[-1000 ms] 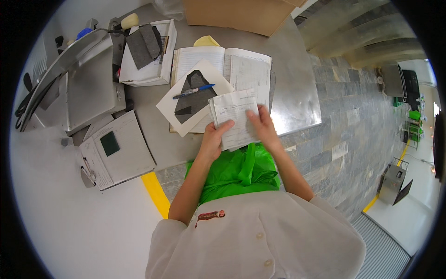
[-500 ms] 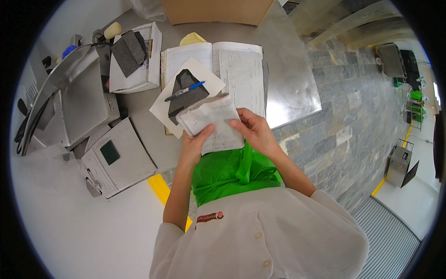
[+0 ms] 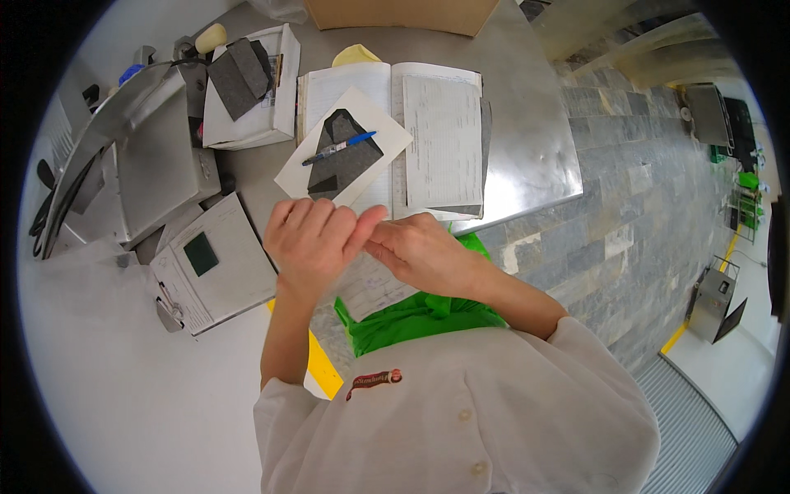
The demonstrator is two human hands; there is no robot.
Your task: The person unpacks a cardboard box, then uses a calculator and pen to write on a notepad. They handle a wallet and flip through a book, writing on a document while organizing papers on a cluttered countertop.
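My left hand [image 3: 314, 243] and my right hand [image 3: 421, 255] meet close to my chest, both gripping a printed sheet of paper [image 3: 368, 285] that hangs below them, mostly hidden by the hands. Beyond them on the steel table [image 3: 527, 156] lies an open logbook [image 3: 428, 132]. A white card with a dark grey piece [image 3: 341, 156] rests on its left page, with a blue pen [image 3: 338, 148] on top.
A white scale with a green display [image 3: 212, 262] sits at the left. Behind it are a steel machine [image 3: 140, 165], a white box holding grey pieces [image 3: 247, 78] and a cardboard box [image 3: 403, 12]. A yellow floor line [image 3: 319, 366] and tiled floor lie below.
My hands have lifted the sheet off the logbook and drawn it toward my chest. The card with the pen is now uncovered.
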